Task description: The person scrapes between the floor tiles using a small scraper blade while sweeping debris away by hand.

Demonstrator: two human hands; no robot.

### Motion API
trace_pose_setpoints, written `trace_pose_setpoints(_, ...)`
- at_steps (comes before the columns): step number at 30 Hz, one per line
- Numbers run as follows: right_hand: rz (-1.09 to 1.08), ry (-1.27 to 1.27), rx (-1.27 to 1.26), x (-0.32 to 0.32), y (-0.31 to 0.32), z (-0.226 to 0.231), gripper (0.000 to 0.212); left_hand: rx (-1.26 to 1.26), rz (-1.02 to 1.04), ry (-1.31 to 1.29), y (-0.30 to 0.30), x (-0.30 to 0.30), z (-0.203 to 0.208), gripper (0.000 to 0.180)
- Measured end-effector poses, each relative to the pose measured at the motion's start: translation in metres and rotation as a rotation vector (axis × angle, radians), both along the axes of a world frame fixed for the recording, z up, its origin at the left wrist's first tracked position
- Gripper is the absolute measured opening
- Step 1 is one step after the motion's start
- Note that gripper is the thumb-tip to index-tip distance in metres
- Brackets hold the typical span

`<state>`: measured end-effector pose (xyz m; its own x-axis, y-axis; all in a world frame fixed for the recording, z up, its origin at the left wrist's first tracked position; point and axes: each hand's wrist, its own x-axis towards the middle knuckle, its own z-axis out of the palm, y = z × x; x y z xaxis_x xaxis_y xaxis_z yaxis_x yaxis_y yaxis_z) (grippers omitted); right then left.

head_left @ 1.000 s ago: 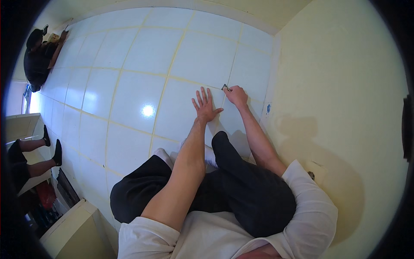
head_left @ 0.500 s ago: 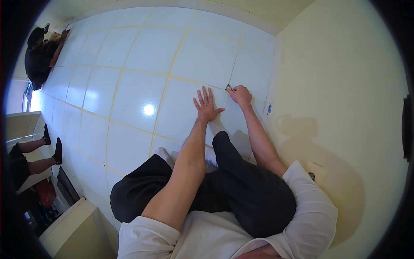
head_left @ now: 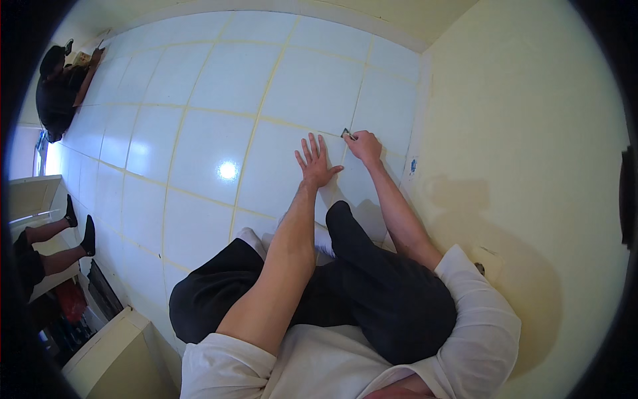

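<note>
My left hand (head_left: 318, 166) lies flat on a glossy white floor tile (head_left: 229, 146), fingers spread and nothing in it. To the right of it, my right hand (head_left: 365, 146) is closed round a small scraper (head_left: 346, 133) with a dark, flat head. Its head meets the floor close to where two tile joints cross. The fingers hide most of the handle, so its full shape cannot be made out. Yellowish grout lines (head_left: 262, 96) run between many of the tiles, while the joint beyond the scraper looks thin and greyer.
A cream wall (head_left: 531, 133) rises close on my right, and another borders the far floor edge. At far left, a person in dark clothes (head_left: 58, 93) crouches by the wall. Another person's legs (head_left: 66, 243) show lower left, near a cream cabinet-like block (head_left: 109, 352).
The scraper and my right hand have shifted very slightly left with a small shift of the whole view. My left hand keeps its flat pose.
</note>
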<state>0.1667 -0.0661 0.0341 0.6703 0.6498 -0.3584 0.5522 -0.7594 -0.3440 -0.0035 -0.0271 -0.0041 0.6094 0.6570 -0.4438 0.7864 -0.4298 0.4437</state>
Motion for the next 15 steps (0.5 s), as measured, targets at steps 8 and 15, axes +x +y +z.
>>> trace_pose_setpoints(8,0.033,-0.008,-0.017,0.004,0.001,0.005,0.043,0.03,0.003,-0.024,0.0,-0.003,-0.006,0.129)
trace_pose_setpoints(15,0.032,-0.03,0.102,-0.005,0.003,-0.003,0.042,0.016,0.004,-0.009,-0.001,0.002,-0.003,0.13)
